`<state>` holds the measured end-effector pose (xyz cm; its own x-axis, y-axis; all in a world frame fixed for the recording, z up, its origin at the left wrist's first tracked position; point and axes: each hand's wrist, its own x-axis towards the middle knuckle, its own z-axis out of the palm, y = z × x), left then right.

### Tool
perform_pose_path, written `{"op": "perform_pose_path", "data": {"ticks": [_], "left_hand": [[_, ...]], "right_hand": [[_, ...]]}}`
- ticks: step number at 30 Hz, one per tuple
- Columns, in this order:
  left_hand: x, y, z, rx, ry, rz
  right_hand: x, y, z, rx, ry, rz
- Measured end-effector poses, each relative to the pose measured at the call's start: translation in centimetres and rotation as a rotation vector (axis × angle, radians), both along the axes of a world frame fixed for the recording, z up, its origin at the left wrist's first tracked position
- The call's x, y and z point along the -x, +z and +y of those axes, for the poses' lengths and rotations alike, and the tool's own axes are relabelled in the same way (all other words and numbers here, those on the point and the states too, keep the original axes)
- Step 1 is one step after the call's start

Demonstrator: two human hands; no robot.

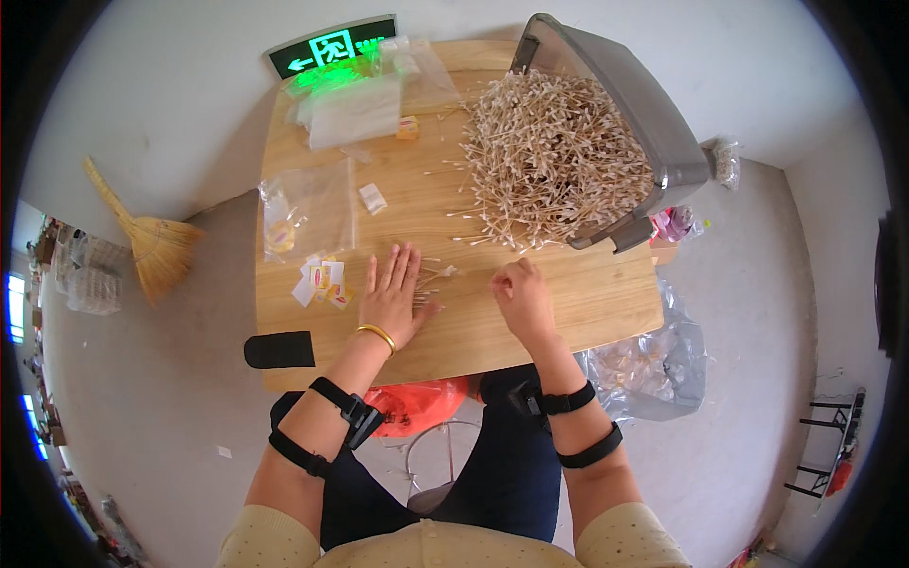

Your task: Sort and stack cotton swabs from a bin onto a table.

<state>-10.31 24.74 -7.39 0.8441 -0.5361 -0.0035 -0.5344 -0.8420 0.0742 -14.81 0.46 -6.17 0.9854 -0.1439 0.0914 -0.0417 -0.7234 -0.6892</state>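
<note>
My left hand [390, 295] lies flat on the wooden table with its fingers stretched out, a gold bangle at the wrist. Beside its thumb and fingers is a small group of loose cotton swabs [434, 275], some partly hidden by the hand. To the right, my right hand [524, 298] is closed with its fingers curled together over the tabletop; whatever they may hold is hidden. Beyond it a large heap of cotton swabs [559, 151] spills from a tipped grey translucent bin [653, 114]. Small printed paper cards [322, 282] lie just left of my left hand.
On the table [606, 312] are a clear bag [322, 204], a stack of plastic bags [355, 114], a small white packet [372, 199] and a black strip [279, 349]. A lit green exit sign [331, 49] stands behind. A broom [161, 241] leans left; a plastic sack [653, 364] sits right.
</note>
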Motion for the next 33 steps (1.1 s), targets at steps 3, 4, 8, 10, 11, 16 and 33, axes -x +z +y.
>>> {"op": "perform_pose_path", "data": {"ticks": [3,4,8,10,11,16,33], "left_hand": [[0.5,0.3,0.0,0.018,-0.009,0.018],[0.6,0.5,-0.1,0.036,-0.005,0.051],[1.2,2.0,-0.2,0.088,0.026,0.058],[1.5,2.3,0.2,0.129,0.023,-0.001],[1.5,2.3,0.3,0.124,0.029,0.001],[0.6,0.7,0.5,0.116,-0.068,0.017],[0.5,-0.2,-0.4,0.091,-0.064,-0.027]], "right_hand": [[-1.9,1.6,0.5,0.063,-0.136,-0.023],[-2.7,1.4,0.9,0.056,-0.136,-0.023],[-6.1,0.3,3.5,0.178,0.023,-0.097],[-7.2,-0.2,4.8,0.228,0.105,-0.142],[-7.6,-0.3,5.4,0.213,0.166,-0.134],[-6.3,0.1,5.6,-0.023,0.136,-0.134],[-0.6,-1.8,6.0,-0.14,0.006,-0.166]]}}
